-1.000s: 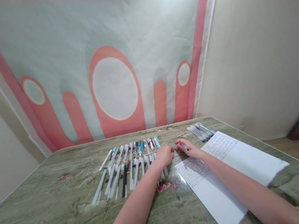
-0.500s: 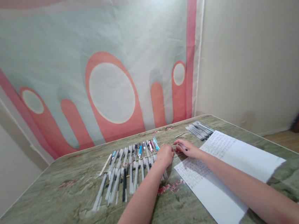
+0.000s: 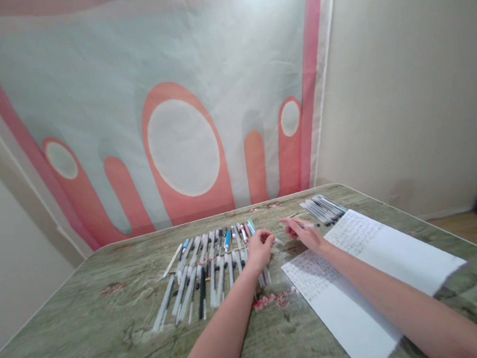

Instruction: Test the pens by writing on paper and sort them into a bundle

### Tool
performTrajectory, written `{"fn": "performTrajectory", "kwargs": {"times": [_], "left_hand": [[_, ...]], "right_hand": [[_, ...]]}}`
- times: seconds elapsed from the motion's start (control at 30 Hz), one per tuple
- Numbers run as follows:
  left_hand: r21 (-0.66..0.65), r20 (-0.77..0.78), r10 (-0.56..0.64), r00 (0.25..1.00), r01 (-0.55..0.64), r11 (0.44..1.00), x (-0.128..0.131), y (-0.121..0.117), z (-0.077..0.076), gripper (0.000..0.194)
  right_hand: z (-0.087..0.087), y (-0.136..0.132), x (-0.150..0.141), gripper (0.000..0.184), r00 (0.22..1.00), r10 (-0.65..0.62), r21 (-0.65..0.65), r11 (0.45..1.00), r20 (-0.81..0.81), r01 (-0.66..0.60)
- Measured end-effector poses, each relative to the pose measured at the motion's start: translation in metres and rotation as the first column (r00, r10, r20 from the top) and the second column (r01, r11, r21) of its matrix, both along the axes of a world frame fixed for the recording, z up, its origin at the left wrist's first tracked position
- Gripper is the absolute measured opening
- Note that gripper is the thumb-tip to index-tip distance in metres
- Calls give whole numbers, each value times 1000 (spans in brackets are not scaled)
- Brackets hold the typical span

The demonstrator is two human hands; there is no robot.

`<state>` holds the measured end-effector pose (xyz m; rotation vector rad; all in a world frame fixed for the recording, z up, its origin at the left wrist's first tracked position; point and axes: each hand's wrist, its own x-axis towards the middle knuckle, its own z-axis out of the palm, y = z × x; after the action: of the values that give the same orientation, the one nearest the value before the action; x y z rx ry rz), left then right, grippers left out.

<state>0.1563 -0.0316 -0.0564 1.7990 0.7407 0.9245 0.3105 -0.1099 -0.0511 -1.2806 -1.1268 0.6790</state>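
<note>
My left hand (image 3: 261, 248) is closed by the right end of the pen rows, its fingertips pinching a small pale pen part (image 3: 278, 241). To its right, my right hand (image 3: 305, 235) is closed around a slim clear pen (image 3: 311, 225) lying nearly level, its dark tip pointing right. A gap separates the two hands. Beneath my right wrist and forearm lies a sheet of handwritten paper (image 3: 381, 261). Left of my left hand, clear pen barrels (image 3: 184, 297) and a black barrel (image 3: 202, 295) lie side by side, some partly hidden by my left forearm.
A back row of pens and caps includes a blue one (image 3: 227, 241) and a pink one (image 3: 244, 233). Several thin pens or refills (image 3: 323, 210) lie beyond the paper. The wood-patterned tabletop (image 3: 88, 334) meets a patterned backdrop (image 3: 227, 62) behind.
My hands have moved apart from where they nearly met. The pen in my right hand now lies more level, with more of it visible. The pale part now shows at my left fingertips.
</note>
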Motion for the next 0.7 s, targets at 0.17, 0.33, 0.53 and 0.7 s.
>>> {"fn": "performTrajectory", "kwargs": {"times": [0.17,0.33,0.53,0.7], "left_hand": [[-133,204,-3,979,31,991,-3,5,-5,20],[-123,250,-9,968,41,992,-4,3,-3,23],[-156,264,4,965,39,987,-4,-1,1,23],[-200,287,19,958,40,979,-3,0,1,27]], "right_hand": [[3,-1,-3,29,939,112,35,994,-326,-106],[3,-5,-6,14,871,211,86,978,-444,-192],[-1,-5,-6,11,838,244,85,969,-489,-232],[-7,-2,-4,10,811,246,65,966,-531,-250]]}}
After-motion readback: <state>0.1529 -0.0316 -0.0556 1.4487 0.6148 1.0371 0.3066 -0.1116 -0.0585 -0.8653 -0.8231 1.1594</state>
